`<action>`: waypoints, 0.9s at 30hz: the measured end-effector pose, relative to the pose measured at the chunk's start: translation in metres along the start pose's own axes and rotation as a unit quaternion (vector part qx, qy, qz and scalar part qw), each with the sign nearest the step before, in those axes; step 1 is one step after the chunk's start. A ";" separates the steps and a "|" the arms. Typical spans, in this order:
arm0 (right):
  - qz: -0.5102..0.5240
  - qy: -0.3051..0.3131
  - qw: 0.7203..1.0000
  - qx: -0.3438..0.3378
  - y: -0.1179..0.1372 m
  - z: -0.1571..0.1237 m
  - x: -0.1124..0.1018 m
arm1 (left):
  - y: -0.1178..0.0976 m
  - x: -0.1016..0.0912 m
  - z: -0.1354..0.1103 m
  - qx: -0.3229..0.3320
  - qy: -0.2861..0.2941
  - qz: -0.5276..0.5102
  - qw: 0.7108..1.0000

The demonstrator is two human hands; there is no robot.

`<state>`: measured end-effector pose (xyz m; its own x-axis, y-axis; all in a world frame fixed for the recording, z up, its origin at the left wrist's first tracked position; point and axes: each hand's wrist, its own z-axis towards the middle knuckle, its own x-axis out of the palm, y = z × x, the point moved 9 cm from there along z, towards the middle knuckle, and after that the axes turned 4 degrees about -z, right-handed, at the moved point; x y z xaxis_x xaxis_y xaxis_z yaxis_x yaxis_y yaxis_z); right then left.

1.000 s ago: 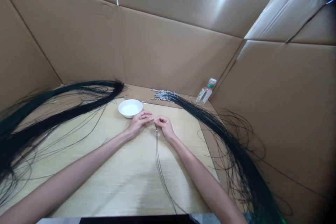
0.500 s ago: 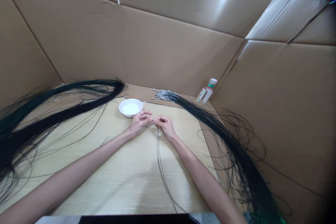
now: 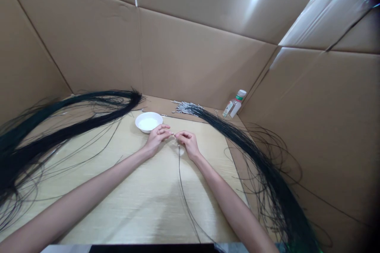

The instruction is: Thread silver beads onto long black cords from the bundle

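Note:
Over the middle of the pale board, my left hand (image 3: 155, 139) pinches a tiny light-coloured piece, perhaps a bead, between thumb and forefinger. Just to its right, my right hand (image 3: 189, 143) is closed on the upper end of a thin dark cord (image 3: 179, 174). My fingertips nearly meet. From there the cord hangs down and runs toward the near edge, its strands parting lower down. A small pale or clear bit (image 3: 181, 151) lies by the cord below my right fingers. Behind my left hand stands a white bowl (image 3: 144, 128); its contents cannot be made out.
A thick bundle of dark cords (image 3: 107, 119) lies along the left. Another bundle (image 3: 252, 146) curves down the right, its far end tipped with silvery beads (image 3: 187, 108). A clear bottle (image 3: 234, 104) leans at the back right corner. Cardboard walls (image 3: 204, 59) enclose the board (image 3: 133, 205).
My fingertips have drawn slightly apart, and the small piece in my left fingers shows more clearly. The cord's upper strands hang closer together. The view has shifted a little.

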<state>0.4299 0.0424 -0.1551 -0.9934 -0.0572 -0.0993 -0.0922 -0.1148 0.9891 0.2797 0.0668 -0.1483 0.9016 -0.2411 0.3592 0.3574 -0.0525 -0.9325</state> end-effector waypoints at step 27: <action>0.073 0.017 0.995 0.065 -0.007 -0.003 -0.010 | -0.006 0.005 -0.003 -0.008 0.001 -0.007 1.000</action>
<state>0.4410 0.0408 -0.1611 -0.9943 -0.0970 0.0445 0.0421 0.0266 0.9988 0.2817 0.0627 -0.1412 0.8958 -0.2416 0.3730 0.3667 -0.0721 -0.9275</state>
